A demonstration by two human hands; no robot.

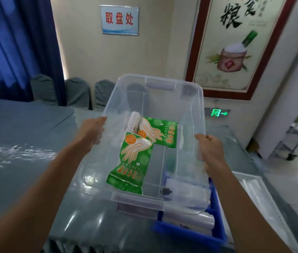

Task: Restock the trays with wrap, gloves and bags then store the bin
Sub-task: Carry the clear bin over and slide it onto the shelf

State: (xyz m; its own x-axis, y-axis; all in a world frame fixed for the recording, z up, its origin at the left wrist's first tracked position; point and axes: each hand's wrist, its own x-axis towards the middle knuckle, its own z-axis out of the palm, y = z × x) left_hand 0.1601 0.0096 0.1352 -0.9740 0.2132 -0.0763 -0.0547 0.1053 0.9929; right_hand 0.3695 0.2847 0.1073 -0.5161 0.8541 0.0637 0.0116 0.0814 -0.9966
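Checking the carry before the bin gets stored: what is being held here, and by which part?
The clear plastic bin, gripped by its two long side rims: left hand on the left rim, right hand on the right rim.

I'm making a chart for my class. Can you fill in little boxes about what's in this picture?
Held thing: clear bin, lifted above the table
Left hand: grip on the bin's left rim
Right hand: grip on the bin's right rim
Inside the bin: two green glove packs, one white roll
Under the bin: blue tray holding rolls of wrap
On the wall: red-lettered sign, framed poster, green exit sign
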